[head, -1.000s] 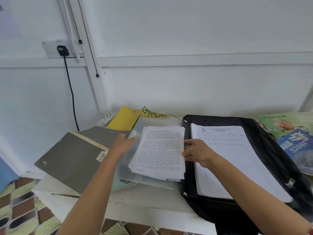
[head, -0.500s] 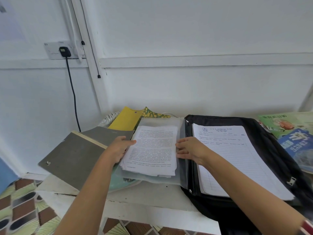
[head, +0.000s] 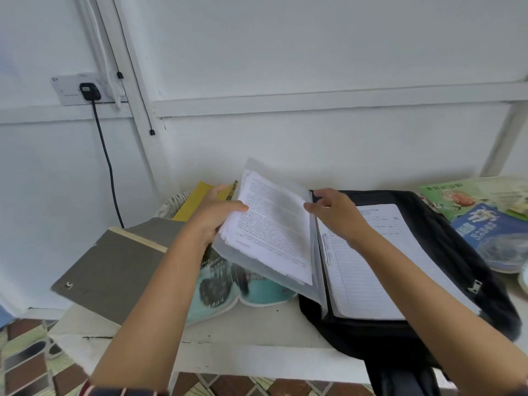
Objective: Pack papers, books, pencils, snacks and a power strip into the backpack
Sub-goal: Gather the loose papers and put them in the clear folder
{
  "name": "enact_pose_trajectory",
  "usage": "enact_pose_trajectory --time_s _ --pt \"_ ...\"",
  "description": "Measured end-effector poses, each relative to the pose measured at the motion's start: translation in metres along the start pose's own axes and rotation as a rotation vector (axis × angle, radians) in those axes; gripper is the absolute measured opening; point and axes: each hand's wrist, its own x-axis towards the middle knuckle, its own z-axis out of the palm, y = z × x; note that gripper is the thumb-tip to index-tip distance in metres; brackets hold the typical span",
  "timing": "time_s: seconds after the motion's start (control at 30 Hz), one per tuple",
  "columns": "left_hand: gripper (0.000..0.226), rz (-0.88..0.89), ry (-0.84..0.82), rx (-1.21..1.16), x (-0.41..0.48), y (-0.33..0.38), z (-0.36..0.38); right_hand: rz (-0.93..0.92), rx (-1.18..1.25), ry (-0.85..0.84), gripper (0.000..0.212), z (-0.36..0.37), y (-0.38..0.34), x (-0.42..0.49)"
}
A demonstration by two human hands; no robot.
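Note:
A stack of printed papers (head: 271, 227) in a clear plastic folder is lifted and tilted, its left edge raised. My left hand (head: 213, 214) grips that left edge. My right hand (head: 337, 211) is at the stack's right edge, fingers spread; whether it touches is unclear. The black backpack (head: 445, 252) lies open on the white table (head: 251, 330), with a lined paper pad (head: 380, 270) inside it. The folder's lower right corner overlaps the backpack's left rim.
A grey notebook (head: 114, 261) overhangs the table's left side. A teal book (head: 217, 292) lies under the folder, a yellow folder (head: 194, 201) and white coiled cable (head: 171, 202) behind. Snack packets (head: 480, 215) lie at the right. A black plug (head: 90, 91) sits in the wall socket.
The paper stack was flat on the table; now my left hand has raised its left edge and tipped it toward the backpack. My right hand has moved up along its right edge.

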Motion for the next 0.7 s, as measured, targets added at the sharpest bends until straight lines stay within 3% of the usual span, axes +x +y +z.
enact_pose_trajectory --time_s 0.1,0.17,0.27,0.37,0.53,0.6,0.7 --pt "0.077 0.095 -0.042 0.009 -0.004 0.023 0.039 0.045 0.257 -0.08 0.027 -0.028 -0.013 0.0" --pt "0.08 0.141 -0.103 0.037 -0.011 0.033 0.073 0.091 0.349 -0.153 0.03 -0.048 -0.016 -0.002" --pt "0.079 0.259 -0.166 0.14 -0.024 0.039 0.129 0.143 0.299 -0.213 0.042 -0.077 -0.008 -0.002" --pt "0.072 0.307 -0.236 0.156 -0.033 0.037 0.18 0.205 0.29 -0.166 0.047 -0.106 0.012 0.002" --pt "0.056 0.199 -0.475 0.241 -0.036 0.034 0.236 0.308 0.394 -0.139 0.012 -0.152 0.067 0.006" --pt "0.05 0.119 -0.543 0.269 -0.031 0.026 0.248 0.347 0.359 -0.177 0.014 -0.164 0.094 0.008" --pt "0.056 0.071 -0.414 0.453 -0.009 0.0 0.243 0.429 0.218 -0.192 0.019 -0.171 0.135 0.01"
